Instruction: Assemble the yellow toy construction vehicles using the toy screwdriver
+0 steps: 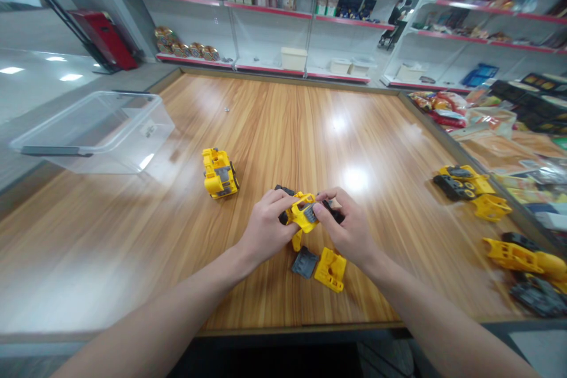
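Observation:
My left hand [266, 227] and my right hand [345, 224] both grip a yellow plastic toy vehicle body [303, 212] above the wooden table [110, 236], with black wheels showing at its sides. Just below my hands lie a flat grey plastic piece [305, 262] and a yellow plastic piece [330, 269]. A complete yellow toy vehicle [219, 173] stands to the left of my hands. At the right, a yellow and black toy vehicle [460, 183] lies beside a loose yellow piece [491, 207]. Another yellow toy part [522, 257] lies nearer the edge.
A transparent plastic bin [97, 133] lies on its side at the table's left end. A dark toy part [538, 298] sits at the right corner. Packaged goods [465, 118] crowd the right side. Red-edged shelves [266, 29] stand behind the far edge.

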A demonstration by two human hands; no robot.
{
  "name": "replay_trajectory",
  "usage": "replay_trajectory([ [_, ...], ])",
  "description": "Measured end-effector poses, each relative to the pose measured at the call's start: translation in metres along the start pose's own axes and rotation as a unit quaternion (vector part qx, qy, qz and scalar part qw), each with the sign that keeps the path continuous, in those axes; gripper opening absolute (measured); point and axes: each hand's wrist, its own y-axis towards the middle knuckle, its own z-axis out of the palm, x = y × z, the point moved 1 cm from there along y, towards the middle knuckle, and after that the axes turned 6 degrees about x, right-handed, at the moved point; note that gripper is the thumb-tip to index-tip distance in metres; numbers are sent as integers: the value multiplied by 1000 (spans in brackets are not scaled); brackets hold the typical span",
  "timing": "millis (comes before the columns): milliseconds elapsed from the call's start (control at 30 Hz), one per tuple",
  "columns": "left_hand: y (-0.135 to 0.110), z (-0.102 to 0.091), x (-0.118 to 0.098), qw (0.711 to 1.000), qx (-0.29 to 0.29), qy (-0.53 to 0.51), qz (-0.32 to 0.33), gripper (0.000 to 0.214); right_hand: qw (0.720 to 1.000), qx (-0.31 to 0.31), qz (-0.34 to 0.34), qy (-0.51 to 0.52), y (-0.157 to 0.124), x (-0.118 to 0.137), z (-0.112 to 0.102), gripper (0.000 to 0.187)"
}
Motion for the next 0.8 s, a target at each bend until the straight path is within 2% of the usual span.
replay_trajectory([
  [233, -1, 2, -2, 1000, 2, -17, -2, 13, 995, -21, -86, -39, 1, 8, -4, 8],
  [700, -1, 3, -4, 999, 11, -45, 8, 17, 992, -14, -120, -35, 2, 13, -8, 5],
  [800, 0, 2, -4, 998, 18, -67, 9, 18, 996, -14, -83, 11, -1, 11, -9, 12],
])
